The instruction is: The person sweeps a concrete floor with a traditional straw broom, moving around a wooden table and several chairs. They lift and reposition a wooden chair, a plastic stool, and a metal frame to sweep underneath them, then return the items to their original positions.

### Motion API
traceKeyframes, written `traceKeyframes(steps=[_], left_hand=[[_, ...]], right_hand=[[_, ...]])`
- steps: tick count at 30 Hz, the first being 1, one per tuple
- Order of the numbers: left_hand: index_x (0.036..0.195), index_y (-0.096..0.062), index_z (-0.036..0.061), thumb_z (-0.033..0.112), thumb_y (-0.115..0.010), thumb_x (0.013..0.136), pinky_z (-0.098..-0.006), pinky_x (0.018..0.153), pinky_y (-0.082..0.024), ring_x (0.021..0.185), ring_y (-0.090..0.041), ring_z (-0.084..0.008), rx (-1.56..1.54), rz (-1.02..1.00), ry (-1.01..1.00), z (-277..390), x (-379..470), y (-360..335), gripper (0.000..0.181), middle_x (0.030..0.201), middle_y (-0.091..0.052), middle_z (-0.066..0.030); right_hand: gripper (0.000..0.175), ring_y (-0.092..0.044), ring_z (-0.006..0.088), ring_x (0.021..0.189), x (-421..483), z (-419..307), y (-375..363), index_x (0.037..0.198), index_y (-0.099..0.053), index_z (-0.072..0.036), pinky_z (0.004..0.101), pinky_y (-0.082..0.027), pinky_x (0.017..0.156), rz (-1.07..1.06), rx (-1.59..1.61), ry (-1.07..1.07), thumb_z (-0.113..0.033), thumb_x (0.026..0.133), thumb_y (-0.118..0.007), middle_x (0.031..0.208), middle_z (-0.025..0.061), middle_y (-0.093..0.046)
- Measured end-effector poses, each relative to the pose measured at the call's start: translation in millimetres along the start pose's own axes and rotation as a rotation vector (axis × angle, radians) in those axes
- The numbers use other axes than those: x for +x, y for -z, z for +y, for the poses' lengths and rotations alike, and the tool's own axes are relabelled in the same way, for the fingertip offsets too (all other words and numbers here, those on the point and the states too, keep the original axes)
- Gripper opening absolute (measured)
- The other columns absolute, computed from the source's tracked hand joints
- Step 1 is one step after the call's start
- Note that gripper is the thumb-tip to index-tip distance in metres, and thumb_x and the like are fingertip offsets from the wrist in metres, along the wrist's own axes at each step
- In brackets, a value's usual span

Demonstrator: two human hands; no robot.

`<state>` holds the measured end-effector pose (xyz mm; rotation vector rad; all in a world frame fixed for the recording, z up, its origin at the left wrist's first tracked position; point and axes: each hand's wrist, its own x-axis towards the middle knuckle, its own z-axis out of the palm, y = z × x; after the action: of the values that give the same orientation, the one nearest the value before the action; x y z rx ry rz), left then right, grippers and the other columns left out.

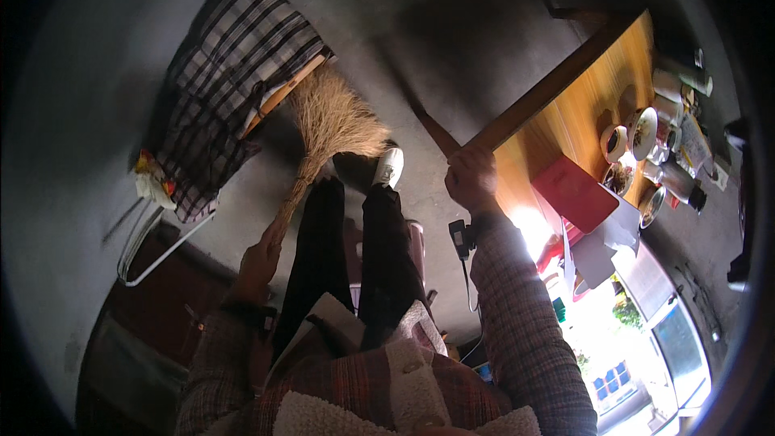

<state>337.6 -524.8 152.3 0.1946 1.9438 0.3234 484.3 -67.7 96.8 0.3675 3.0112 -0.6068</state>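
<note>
My left hand (260, 263) is closed around the handle of a straw broom (330, 112). The broom's bristles fan out on the far side of that hand, in front of my shoes, close to the wooden edge of a seat covered with a plaid cloth (242, 48). My right hand (473, 178) grips the near corner of a wooden table (569, 103), where a table leg (439, 133) runs down to the floor. One white shoe (389, 168) shows beside the bristles; the other is mostly hidden behind the broom.
On the table are several bowls (643, 133), a red flat item (575, 194), grey-white sheets (599, 248) and a dark-capped bottle (684, 184). A metal-tube frame (169, 251) stands at left. A pinkish stool-like thing (416, 248) is behind my legs. Bright daylight enters at lower right.
</note>
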Motion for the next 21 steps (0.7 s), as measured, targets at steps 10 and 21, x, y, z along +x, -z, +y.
traceKeyframes(steps=[10,21], left_hand=[[0.146,-0.035,0.0111,0.021,-0.058,0.094,-0.0443,0.072,-0.053,0.091,-0.064,-0.0374,-0.133,-0.011,-0.19,-26.4,-68.1,-32.5,0.058,0.124,-0.056,-0.0242],[0.152,-0.02,0.0203,0.027,-0.057,0.098,-0.0376,0.055,-0.051,0.066,-0.057,-0.0204,-1.104,0.02,0.169,-136.7,-107.0,-53.9,0.066,0.088,-0.055,-0.0104]], right_hand=[[0.017,-0.06,0.0368,0.087,1.0,-9.8,-1.3,0.087,-0.066,-0.008,0.0509,-0.045,0.076,-0.165,-0.205,-0.05,-0.013,0.071,-0.064,0.086,0.0162,-0.063],[0.035,-0.063,0.0273,0.094,64.1,-77.2,-88.8,0.11,-0.062,-0.006,0.0412,-0.049,0.081,-0.169,0.255,-0.486,-0.033,0.088,-0.061,0.096,0.0114,-0.065]])
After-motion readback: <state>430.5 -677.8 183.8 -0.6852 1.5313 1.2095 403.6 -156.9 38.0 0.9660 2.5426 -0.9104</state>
